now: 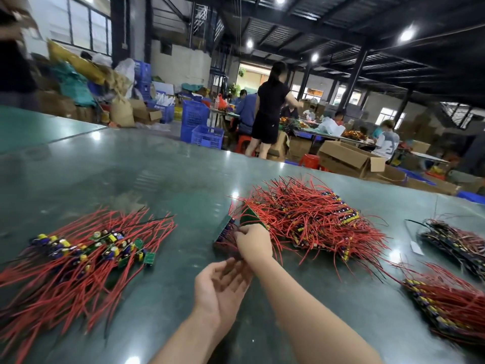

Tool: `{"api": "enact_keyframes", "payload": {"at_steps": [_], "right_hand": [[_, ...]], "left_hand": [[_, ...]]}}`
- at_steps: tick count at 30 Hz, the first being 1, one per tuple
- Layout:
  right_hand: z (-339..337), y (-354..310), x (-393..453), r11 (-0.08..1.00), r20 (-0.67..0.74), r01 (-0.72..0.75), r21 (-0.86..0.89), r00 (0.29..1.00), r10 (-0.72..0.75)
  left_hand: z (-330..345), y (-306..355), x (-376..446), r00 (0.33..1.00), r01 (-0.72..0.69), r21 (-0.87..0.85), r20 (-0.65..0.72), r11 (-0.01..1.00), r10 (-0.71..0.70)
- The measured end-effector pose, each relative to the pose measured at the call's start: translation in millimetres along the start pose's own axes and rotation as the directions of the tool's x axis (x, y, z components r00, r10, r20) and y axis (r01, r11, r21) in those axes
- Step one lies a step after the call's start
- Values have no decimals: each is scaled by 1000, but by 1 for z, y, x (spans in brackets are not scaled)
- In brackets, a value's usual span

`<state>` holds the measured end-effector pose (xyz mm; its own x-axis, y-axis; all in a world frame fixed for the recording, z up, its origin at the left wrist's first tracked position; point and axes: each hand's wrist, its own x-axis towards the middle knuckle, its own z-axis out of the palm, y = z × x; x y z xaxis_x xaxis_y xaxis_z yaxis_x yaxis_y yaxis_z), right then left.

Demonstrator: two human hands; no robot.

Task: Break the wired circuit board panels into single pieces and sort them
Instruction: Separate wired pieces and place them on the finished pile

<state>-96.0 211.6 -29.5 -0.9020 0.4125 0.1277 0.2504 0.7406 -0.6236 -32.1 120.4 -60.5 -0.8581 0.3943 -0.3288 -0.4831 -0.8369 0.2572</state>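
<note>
My right hand (253, 243) grips a green circuit board panel (250, 216) with red wires, lifted off the near edge of a big heap of wired panels (315, 219). A second green strip (225, 225) tilts up just left of it, touching the same fingers. My left hand (220, 287) is below, palm up, fingers relaxed, holding nothing I can see. On the left lies a pile of single boards (86, 248) with red wires, yellow and purple parts.
The green table (118, 179) is glossy and wide. More wired stacks lie at the right edge (454, 240) and at the near right (446, 308). Beyond the table, several people work among blue crates (195, 116) and cardboard boxes (346, 158).
</note>
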Motion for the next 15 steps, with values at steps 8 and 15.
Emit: {"api": "enact_keyframes", "payload": {"at_steps": [8, 15], "right_hand": [[-48, 21, -50, 658, 105, -37, 752, 992, -64], [-78, 68, -83, 730, 225, -51, 681, 964, -142]], "left_hand": [[4, 7, 5, 962, -215, 244, -114, 946, 248], [5, 21, -9, 964, 21, 550, 210, 835, -163]]}}
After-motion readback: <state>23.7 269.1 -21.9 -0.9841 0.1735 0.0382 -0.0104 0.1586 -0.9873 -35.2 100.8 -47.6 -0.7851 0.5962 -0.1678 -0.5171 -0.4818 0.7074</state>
